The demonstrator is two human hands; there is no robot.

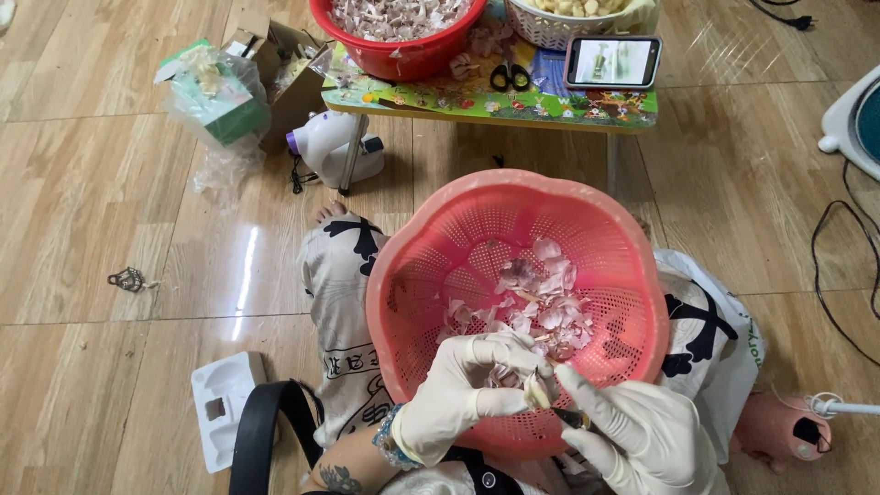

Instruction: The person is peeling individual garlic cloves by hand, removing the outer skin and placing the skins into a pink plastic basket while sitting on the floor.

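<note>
Garlic clove [536, 390] is pinched between curled left hand [458, 394] fingers [513, 353], just above one pink colander [513, 302]; right hand [642, 435] fingers [587, 385] are closed on one small blade [573, 419] touching it.

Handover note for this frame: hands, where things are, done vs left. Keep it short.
Left hand: gloved, pinching a garlic clove over the pink colander.
Right hand: gloved, holding a small blade at the clove.
Colander sits on the lap and holds loose skins.
Done: red basin on the low table is full of skins; white basket holds peeled cloves.
Left: this clove is only part peeled.
</note>
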